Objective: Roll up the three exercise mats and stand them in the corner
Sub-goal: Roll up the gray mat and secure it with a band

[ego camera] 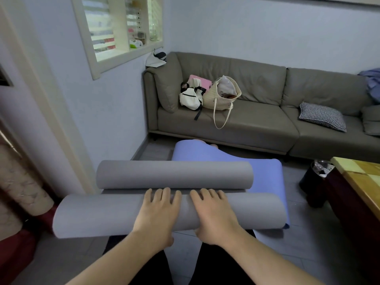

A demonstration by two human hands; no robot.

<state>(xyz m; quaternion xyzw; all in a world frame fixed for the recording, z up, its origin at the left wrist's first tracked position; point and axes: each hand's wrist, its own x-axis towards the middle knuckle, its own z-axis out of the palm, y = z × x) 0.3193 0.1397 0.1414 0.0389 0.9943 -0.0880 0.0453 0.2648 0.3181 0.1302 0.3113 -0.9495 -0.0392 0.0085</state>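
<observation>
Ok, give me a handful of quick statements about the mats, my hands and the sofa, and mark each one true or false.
1. Both hands rest flat on the near grey roll. True: the left hand and right hand lie side by side on top of it.
2. The blue mat is fully rolled. False: it lies loose and partly open beneath the grey rolls.
3. A second grey roll lies just beyond the hands. True.
4. The bags sit on the floor. False: the tote bag and white bag sit on the sofa.
5. A checked cushion lies on the sofa. True.
</observation>
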